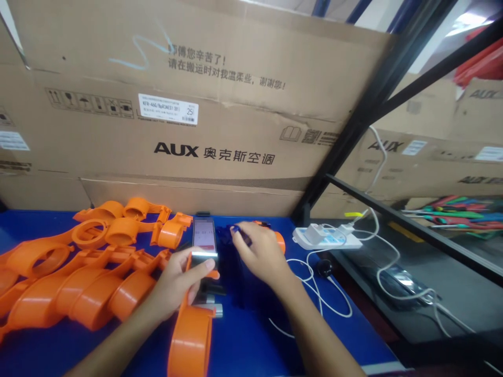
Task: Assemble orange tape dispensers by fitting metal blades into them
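My left hand is closed around the arm of an orange tape dispenser, whose wide ring hangs toward me. A shiny metal strip lies across the dispenser's far end, under my thumb. To the right, my right hand is closed in a pinch over dark blue small pieces. One small dark blue piece shows at its fingertips. Several more orange tape dispensers are heaped on the left. Small metal pieces lie beneath my left hand, partly hidden.
A phone with a lit screen lies behind my left hand. An orange part sits partly hidden behind my right hand. A white power strip with loose white cables is at the right. Large cardboard boxes stand behind the blue tabletop.
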A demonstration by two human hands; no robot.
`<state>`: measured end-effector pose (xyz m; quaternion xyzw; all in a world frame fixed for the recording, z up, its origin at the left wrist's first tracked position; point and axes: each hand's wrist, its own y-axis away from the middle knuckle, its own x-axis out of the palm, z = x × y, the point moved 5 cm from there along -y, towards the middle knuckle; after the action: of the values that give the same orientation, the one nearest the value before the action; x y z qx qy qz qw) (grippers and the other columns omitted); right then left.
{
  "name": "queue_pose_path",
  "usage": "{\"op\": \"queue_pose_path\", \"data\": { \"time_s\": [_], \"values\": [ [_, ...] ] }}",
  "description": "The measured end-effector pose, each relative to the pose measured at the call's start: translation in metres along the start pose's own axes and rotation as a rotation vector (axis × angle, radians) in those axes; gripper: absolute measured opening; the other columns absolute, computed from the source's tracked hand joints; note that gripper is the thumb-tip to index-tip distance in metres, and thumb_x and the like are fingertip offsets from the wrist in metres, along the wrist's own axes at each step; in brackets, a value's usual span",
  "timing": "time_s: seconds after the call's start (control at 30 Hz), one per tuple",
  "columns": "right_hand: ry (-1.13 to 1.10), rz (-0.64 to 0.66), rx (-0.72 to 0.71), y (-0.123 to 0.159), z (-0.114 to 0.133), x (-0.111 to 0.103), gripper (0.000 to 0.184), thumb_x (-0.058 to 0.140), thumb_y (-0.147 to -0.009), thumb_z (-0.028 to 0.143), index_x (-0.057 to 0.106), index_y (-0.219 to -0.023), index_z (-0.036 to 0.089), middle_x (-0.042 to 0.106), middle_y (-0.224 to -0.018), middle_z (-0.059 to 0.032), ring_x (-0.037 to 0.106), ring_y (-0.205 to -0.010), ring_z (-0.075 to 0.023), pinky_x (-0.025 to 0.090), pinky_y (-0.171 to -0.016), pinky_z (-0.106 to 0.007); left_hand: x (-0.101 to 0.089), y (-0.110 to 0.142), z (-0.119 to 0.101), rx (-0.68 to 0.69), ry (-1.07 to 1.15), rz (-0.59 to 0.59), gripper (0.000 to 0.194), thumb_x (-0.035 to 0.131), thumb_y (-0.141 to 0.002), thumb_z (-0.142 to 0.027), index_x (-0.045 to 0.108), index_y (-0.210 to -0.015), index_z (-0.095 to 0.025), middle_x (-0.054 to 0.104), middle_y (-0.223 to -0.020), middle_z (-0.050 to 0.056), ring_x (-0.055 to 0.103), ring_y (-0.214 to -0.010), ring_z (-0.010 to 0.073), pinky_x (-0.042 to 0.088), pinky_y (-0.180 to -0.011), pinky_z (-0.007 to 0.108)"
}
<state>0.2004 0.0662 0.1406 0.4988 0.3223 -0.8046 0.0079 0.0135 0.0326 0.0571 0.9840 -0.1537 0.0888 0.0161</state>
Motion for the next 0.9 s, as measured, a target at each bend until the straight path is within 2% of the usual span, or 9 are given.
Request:
{"op": "queue_pose_path", "data": {
  "time_s": [0.17, 0.3, 0.4, 0.47, 0.57, 0.67, 0.73, 0.8, 0.9],
  "values": [
    [0.306, 0.261, 0.277, -0.041, -0.057, 0.017, 0.025, 0.049, -0.102, 0.034, 0.071, -0.107, 0.024, 0.077, -0.104, -0.0099, 0.07, -0.096, -0.0266, 0.044, -0.074, -0.03, 0.006, 0.002, 0.0, -0.003, -0.01, -0.033, 0.034, 0.074, -0.088, -0.05, 0.062, -0.094, -0.019, 0.075, -0.069, 0.003, 0.039, -0.034, 0.0042, 0.027, -0.036, 0.02],
    [0.336, 0.377, 0.316, -0.057, -0.087, 0.042, 0.024, 0.064, -0.09, 0.021, 0.075, -0.111, 0.02, 0.077, -0.109, -0.0146, 0.072, -0.102, -0.0299, 0.047, -0.081, -0.032, 0.003, 0.001, -0.001, 0.0, -0.02, -0.041, 0.035, 0.074, -0.088, -0.051, 0.062, -0.095, -0.019, 0.077, -0.078, 0.006, 0.041, -0.035, 0.0042, 0.03, -0.037, 0.019],
    [0.323, 0.448, 0.302, -0.058, -0.096, 0.055, 0.024, 0.066, -0.086, 0.015, 0.077, -0.106, 0.022, 0.079, -0.107, -0.012, 0.073, -0.101, -0.0277, 0.048, -0.083, -0.03, 0.001, 0.0, -0.002, -0.005, -0.023, -0.05, 0.036, 0.074, -0.087, -0.052, 0.062, -0.095, -0.018, 0.074, -0.069, 0.004, 0.041, -0.036, 0.0054, 0.03, -0.037, 0.019],
    [0.308, 0.471, 0.289, -0.056, -0.096, 0.056, 0.023, 0.066, -0.086, 0.014, 0.078, -0.103, 0.022, 0.079, -0.105, -0.0107, 0.073, -0.101, -0.0271, 0.049, -0.084, -0.03, 0.002, 0.001, -0.002, -0.007, -0.017, -0.055, 0.037, 0.074, -0.086, -0.052, 0.061, -0.095, -0.018, 0.075, -0.072, 0.005, 0.041, -0.036, 0.0053, 0.03, -0.037, 0.019],
    [0.283, 0.454, 0.264, -0.055, -0.089, 0.048, 0.017, 0.065, -0.091, 0.022, 0.078, -0.102, 0.021, 0.079, -0.106, -0.0122, 0.072, -0.101, -0.0296, 0.049, -0.086, -0.035, 0.003, 0.001, -0.001, -0.017, -0.016, -0.062, 0.037, 0.076, -0.085, -0.051, 0.063, -0.099, -0.019, 0.075, -0.074, 0.004, 0.041, -0.035, 0.0047, 0.031, -0.037, 0.019],
    [0.226, 0.387, 0.193, -0.053, -0.067, 0.032, 0.026, 0.052, -0.102, 0.032, 0.075, -0.108, 0.021, 0.077, -0.113, -0.0105, 0.07, -0.106, -0.0271, 0.048, -0.091, -0.036, 0.003, 0.0, 0.001, -0.035, -0.033, -0.071, 0.04, 0.077, -0.084, -0.052, 0.064, -0.102, -0.019, 0.069, -0.064, 0.0, 0.042, -0.035, 0.0057, 0.031, -0.037, 0.019],
    [0.132, 0.331, 0.105, -0.048, -0.043, 0.019, 0.031, 0.044, -0.107, 0.035, 0.072, -0.111, 0.024, 0.076, -0.116, -0.006, 0.067, -0.108, -0.0225, 0.047, -0.094, -0.033, 0.002, -0.001, 0.002, -0.034, -0.042, -0.082, 0.041, 0.076, -0.084, -0.054, 0.065, -0.102, -0.019, 0.066, -0.061, -0.001, 0.043, -0.035, 0.0062, 0.031, -0.037, 0.019],
    [-0.102, 0.252, -0.055, -0.038, -0.012, 0.006, 0.028, 0.048, -0.106, 0.037, 0.072, -0.104, 0.023, 0.076, -0.109, -0.0053, 0.066, -0.105, -0.0224, 0.048, -0.095, -0.035, 0.001, -0.003, 0.003, -0.026, -0.035, -0.095, 0.042, 0.073, -0.085, -0.057, 0.065, -0.102, -0.019, 0.066, -0.062, -0.001, 0.043, -0.034, 0.0065, 0.03, -0.036, 0.019],
    [-0.312, 0.278, -0.236, -0.016, 0.027, -0.002, 0.019, 0.057, -0.103, 0.037, 0.07, -0.103, 0.024, 0.072, -0.105, -0.0045, 0.063, -0.104, -0.0225, 0.049, -0.096, -0.038, -0.001, -0.006, 0.005, -0.006, 0.025, -0.139, 0.046, 0.067, -0.087, -0.063, 0.064, -0.098, -0.019, 0.065, -0.065, 0.0, 0.044, -0.034, 0.0069, 0.029, -0.035, 0.02]
  ]
}}
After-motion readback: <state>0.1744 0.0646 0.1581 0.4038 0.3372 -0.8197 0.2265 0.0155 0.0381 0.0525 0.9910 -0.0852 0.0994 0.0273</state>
